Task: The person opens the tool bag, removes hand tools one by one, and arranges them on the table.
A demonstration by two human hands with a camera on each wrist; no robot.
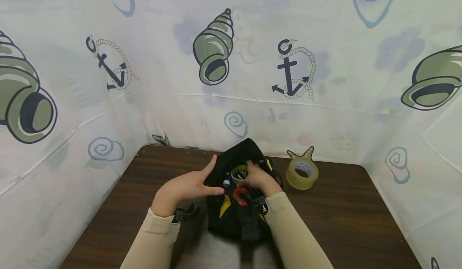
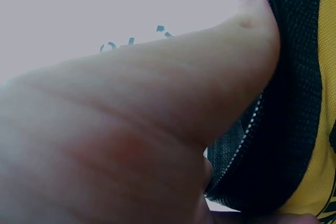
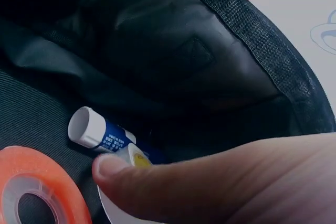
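Observation:
A black bag (image 1: 234, 152) with yellow patches stands unzipped on the table, its mouth facing up. My left hand (image 1: 184, 187) rests against its left side, thumb and fingers spread along the zipped rim (image 2: 291, 93). Reaching into the bag, my right hand (image 1: 260, 178) pinches a small pale tape roll (image 1: 234, 176) with a yellow part; its thumb (image 3: 152, 182) lies on the roll's edge, and the other fingers are hidden in the right wrist view. Beside the roll lies a blue glue stick (image 3: 107, 132) with a white end. An orange-red tape roll (image 3: 50, 177) lies nearer me.
A wide roll of clear yellowish tape (image 1: 302, 181) is on the brown table (image 1: 346, 213), right of the bag. Printed cloth (image 1: 159, 76) hangs behind the table and along both sides. A dark strap with a buckle (image 1: 250, 229) hangs at the bag's front.

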